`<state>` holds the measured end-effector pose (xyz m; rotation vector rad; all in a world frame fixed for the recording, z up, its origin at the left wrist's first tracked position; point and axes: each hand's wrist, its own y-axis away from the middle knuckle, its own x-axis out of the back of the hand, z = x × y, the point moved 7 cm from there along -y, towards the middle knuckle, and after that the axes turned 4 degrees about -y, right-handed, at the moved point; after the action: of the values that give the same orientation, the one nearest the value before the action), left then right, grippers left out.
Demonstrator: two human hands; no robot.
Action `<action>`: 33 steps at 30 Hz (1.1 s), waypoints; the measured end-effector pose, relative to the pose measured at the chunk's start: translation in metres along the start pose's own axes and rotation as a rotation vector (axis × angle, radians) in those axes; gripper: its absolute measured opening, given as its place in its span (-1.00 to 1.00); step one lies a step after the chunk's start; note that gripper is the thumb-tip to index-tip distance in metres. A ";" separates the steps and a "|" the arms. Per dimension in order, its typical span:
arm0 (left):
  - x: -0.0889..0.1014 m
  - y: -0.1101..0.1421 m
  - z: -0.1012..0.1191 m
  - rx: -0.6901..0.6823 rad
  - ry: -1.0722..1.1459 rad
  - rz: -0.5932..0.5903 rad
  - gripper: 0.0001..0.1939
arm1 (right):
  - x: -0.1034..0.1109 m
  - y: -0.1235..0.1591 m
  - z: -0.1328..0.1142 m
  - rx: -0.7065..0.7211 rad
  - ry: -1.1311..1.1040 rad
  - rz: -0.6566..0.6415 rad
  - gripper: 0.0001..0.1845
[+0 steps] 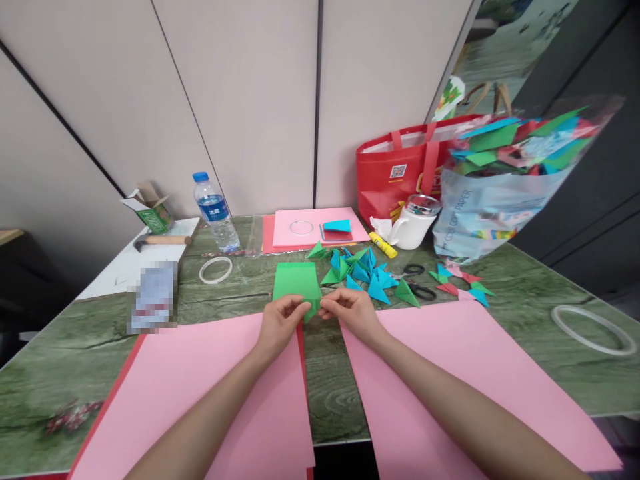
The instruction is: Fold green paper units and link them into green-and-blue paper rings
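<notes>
Between my two hands is a small folded piece of green paper (pixel 312 309), pinched from both sides. My left hand (pixel 283 323) grips its left side with thumb and forefinger. On its right side, the fingertips of my right hand (pixel 356 313) are closed; they hide part of the paper. Just behind my left hand lies a flat stack of green paper (pixel 296 277). A pile of blue and green folded paper pieces (pixel 361 270) sits behind my right hand. Pink sheets lie beneath my forearms, one on the left (pixel 215 393) and one on the right (pixel 440 347).
Black-handled scissors (pixel 423 291), a yellow glue stick (pixel 383 245) and a white mug (pixel 415 223) stand or lie at back right, near a red bag (pixel 387 170) and a paper-filled plastic bag (pixel 470 213). A water bottle (pixel 217 213), tape roll (pixel 216 270) and hammer (pixel 163 241) are at left.
</notes>
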<state>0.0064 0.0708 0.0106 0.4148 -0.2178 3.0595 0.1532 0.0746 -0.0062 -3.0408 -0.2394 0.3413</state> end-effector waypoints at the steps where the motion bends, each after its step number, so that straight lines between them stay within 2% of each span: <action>1: -0.001 0.000 0.000 0.016 0.025 -0.018 -0.81 | -0.001 0.000 -0.001 0.005 0.004 -0.016 -0.73; 6: -0.012 0.002 -0.004 0.117 0.163 -0.154 -0.75 | -0.005 0.000 0.005 -0.048 -0.056 -0.059 -0.73; 10: -0.021 0.005 -0.007 0.168 0.203 -0.270 -0.72 | -0.009 0.000 0.012 -0.094 0.024 -0.090 -0.66; 19: -0.038 0.017 -0.021 0.405 0.304 -0.479 -0.63 | 0.003 -0.004 0.015 -0.117 0.022 0.004 -0.71; 24: -0.038 0.017 -0.023 0.430 0.347 -0.474 -0.63 | 0.003 -0.005 0.017 -0.120 0.007 0.009 -0.68; 28: -0.037 0.016 -0.023 0.407 0.327 -0.426 -0.65 | 0.002 -0.005 0.018 -0.131 0.034 -0.004 -0.65; 33: -0.037 0.017 -0.021 0.352 0.268 -0.403 -0.66 | -0.005 -0.004 0.009 -0.034 0.179 -0.078 -0.70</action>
<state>0.0353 0.0559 -0.0213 0.0439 0.3727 2.7040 0.1460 0.0780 -0.0136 -3.0600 -0.3535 0.0601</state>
